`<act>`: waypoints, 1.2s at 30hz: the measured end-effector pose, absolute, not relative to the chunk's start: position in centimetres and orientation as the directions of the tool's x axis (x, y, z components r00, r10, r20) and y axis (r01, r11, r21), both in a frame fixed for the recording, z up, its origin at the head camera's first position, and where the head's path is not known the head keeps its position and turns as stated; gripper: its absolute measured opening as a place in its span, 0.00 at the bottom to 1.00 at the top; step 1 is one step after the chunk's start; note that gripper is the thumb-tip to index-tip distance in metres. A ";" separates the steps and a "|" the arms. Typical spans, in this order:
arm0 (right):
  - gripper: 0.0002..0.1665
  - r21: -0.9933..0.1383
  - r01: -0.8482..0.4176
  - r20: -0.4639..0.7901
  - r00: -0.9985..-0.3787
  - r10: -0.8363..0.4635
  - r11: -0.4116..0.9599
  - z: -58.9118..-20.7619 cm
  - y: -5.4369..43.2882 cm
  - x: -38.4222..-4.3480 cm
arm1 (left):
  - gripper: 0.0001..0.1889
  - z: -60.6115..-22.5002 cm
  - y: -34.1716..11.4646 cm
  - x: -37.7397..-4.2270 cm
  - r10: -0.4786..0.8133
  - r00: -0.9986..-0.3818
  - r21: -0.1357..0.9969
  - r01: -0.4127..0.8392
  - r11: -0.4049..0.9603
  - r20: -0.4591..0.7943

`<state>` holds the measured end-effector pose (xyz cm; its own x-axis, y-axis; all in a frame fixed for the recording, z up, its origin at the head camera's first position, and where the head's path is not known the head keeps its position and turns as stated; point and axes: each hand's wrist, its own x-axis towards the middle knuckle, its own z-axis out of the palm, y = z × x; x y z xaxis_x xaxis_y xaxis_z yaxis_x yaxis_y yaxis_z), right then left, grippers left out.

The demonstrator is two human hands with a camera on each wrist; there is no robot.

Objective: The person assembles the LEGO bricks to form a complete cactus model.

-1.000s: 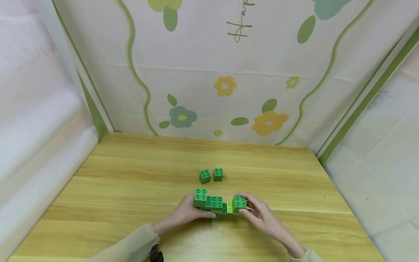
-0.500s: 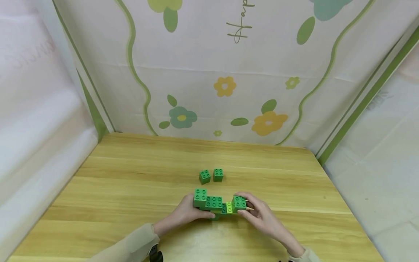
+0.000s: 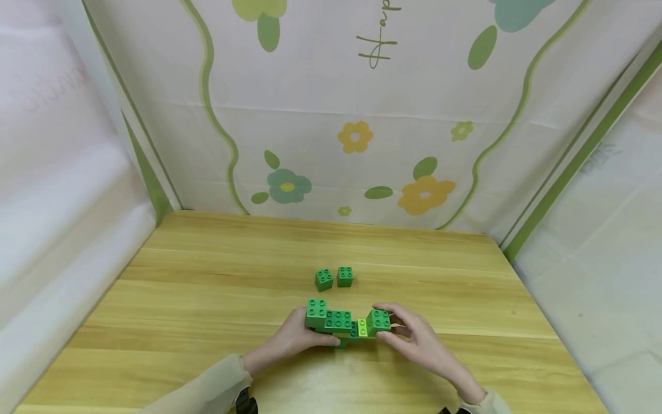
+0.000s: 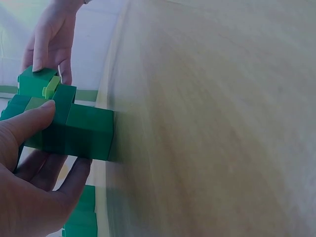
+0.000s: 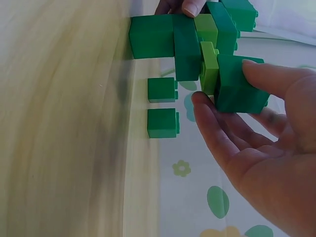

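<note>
An assembled toy brick build (image 3: 338, 321) in several greens stands near the front of the table. My left hand (image 3: 296, 334) grips its left part, with the thumb along the near side and fingers curled behind. At the build's right end, a green toy brick (image 3: 379, 323) sits against a thin lime brick (image 5: 209, 69). Between thumb and fingers, my right hand (image 3: 421, 345) pinches that green brick. In the right wrist view, one fingertip reaches the lime brick's lower edge. A square green brick (image 3: 316, 313) rises highest at the build's left end.
Two loose green bricks, one turned (image 3: 324, 280) and one straight (image 3: 345, 276), lie behind the build on the wooden table (image 3: 233, 259). White printed cloth (image 3: 310, 161) encloses the back and sides. A dark watch (image 3: 246, 401) is on the left wrist.
The right hand's fingers shift slightly around the end brick, which moves a touch to the right. The left hand and the loose bricks stay where they were.
</note>
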<state>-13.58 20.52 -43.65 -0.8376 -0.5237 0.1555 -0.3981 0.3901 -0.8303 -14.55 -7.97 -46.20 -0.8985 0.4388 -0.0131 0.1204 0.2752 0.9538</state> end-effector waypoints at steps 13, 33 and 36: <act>0.24 -0.817 -0.443 0.200 -0.818 -0.539 0.370 -43.4 20.4 -13.7 | 0.27 -46.2 -8.0 -14.5 0.437 -0.900 0.957 0.118 0.264 -0.010; 0.23 -0.788 -0.444 0.161 -0.817 -0.554 0.426 -43.1 20.2 -13.8 | 0.24 -46.3 -8.7 -14.7 0.474 -0.880 0.940 0.158 0.303 -0.005; 0.24 -0.791 -0.437 0.155 -0.820 -0.551 0.428 -42.9 20.2 -13.8 | 0.22 -45.9 -9.6 -15.3 0.495 -0.869 0.928 0.176 0.327 -0.010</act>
<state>-13.77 20.17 -42.93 -0.8201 -0.5508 0.1550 -0.4368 0.4277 -0.7914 -15.26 -9.60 -45.92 -0.8691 0.4946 -0.0098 0.1759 0.3275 0.9283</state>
